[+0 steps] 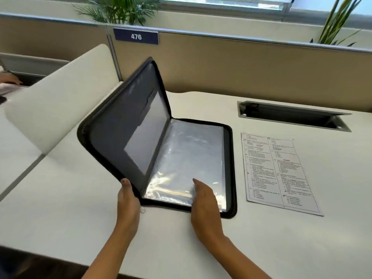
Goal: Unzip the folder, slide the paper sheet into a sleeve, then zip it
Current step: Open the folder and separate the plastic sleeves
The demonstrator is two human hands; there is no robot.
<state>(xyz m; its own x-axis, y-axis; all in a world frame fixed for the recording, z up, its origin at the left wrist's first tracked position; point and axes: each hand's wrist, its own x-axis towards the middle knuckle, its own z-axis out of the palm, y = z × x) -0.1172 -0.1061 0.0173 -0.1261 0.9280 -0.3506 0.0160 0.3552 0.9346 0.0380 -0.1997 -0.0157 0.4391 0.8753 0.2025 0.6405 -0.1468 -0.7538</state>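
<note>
A black zip folder [112,141] lies unzipped on the white desk, its left cover raised at an angle. My left hand [127,198] grips the near edge of that raised cover. Clear plastic sleeves [189,156] fill the flat right half. My right hand [203,200] rests flat on the sleeves' near corner, fingers apart. A printed paper sheet [279,172] lies flat on the desk to the right of the folder, touched by neither hand.
A low white divider [60,93] stands left of the folder. An open cable tray [291,115] is sunk into the desk at the back right. A tan partition with a "476" sign [136,36] runs behind. Another person's hand [10,78] shows at far left.
</note>
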